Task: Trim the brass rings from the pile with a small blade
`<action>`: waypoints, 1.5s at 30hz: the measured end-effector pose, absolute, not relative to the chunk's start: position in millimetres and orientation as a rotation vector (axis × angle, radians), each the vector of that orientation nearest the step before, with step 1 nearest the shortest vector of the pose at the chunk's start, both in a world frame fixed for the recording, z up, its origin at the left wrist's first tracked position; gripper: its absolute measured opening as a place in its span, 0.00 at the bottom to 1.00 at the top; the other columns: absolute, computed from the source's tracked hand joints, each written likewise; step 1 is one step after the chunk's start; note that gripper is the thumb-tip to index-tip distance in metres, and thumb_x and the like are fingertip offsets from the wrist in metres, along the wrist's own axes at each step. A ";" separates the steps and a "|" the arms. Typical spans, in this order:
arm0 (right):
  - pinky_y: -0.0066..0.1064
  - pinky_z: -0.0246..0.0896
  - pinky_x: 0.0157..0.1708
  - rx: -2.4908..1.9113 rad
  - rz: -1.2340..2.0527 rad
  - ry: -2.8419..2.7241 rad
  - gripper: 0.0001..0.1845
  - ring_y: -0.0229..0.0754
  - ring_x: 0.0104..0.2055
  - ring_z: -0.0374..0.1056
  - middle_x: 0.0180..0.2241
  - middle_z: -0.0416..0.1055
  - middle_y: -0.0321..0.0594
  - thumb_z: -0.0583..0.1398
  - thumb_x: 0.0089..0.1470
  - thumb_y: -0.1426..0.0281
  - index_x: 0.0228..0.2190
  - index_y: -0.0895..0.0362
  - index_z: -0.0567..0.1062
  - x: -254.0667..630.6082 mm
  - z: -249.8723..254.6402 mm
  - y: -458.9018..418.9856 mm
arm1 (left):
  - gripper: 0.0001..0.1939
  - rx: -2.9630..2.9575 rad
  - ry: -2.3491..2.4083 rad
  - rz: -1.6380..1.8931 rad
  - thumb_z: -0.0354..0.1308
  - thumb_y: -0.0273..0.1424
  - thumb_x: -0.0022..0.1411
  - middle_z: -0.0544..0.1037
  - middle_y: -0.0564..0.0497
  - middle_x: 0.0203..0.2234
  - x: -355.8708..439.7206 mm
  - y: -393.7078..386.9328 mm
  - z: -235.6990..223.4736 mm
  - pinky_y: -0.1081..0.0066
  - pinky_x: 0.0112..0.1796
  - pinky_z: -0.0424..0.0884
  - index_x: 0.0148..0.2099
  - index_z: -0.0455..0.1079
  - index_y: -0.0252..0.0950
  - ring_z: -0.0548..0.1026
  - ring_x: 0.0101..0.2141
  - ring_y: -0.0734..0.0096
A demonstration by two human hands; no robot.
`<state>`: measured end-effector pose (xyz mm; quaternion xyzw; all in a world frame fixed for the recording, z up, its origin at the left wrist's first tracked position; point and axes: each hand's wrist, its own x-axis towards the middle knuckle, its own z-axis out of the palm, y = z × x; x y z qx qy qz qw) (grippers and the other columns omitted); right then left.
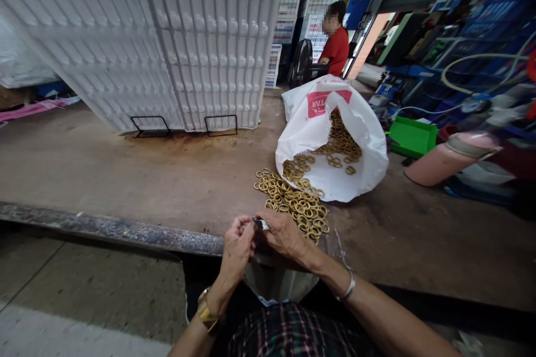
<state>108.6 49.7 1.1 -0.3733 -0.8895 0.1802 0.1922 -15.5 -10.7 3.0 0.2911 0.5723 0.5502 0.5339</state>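
Note:
My left hand point(238, 248) and my right hand point(283, 237) meet at the table's near edge, both pinching a small silvery piece point(262, 225) between their fingertips. Just beyond my right hand lies a heap of brass-coloured rings point(295, 201), spilling out of a white plastic bag point(364, 139) that lies on its side. A clear plastic bag point(278, 284) hangs below my hands, over my lap. A gold watch sits on my left wrist and a silver bangle on my right.
A brown worktable point(125, 173) with a metal front rail point(109, 228). White plastic crates point(167, 39) lean at the back. A person in a red shirt point(335, 44) sits far behind. A green tray point(412, 136) and a pink cylinder point(444, 159) lie at the right.

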 end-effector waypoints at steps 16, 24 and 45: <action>0.24 0.49 0.23 -1.223 1.536 -1.726 0.18 0.32 0.20 0.53 0.15 0.57 0.29 0.49 0.53 0.65 0.17 0.58 0.65 99.5 7.1 37.1 | 0.12 1.008 1.505 1.301 0.53 0.39 0.55 0.66 0.57 0.17 -12.4 -17.7 3.5 0.78 0.20 0.57 0.29 0.67 0.34 0.60 0.17 0.80; 0.23 0.51 0.24 -1.170 1.305 -1.847 0.12 0.32 0.23 0.56 0.19 0.61 0.30 0.51 0.51 0.67 0.20 0.58 0.66 97.9 10.8 38.4 | 0.16 0.737 1.314 1.207 0.55 0.44 0.52 0.65 0.59 0.17 -14.5 -19.9 3.7 0.81 0.14 0.51 0.30 0.62 0.35 0.57 0.14 0.84; 0.28 0.46 0.24 -1.537 0.449 -2.691 0.15 0.40 0.28 0.66 0.28 0.72 0.44 0.49 0.48 0.78 0.37 0.59 0.68 99.7 3.7 38.5 | 0.15 0.738 1.296 1.289 0.55 0.43 0.54 0.63 0.60 0.15 -13.8 -30.8 3.2 0.81 0.14 0.52 0.29 0.60 0.35 0.58 0.13 0.85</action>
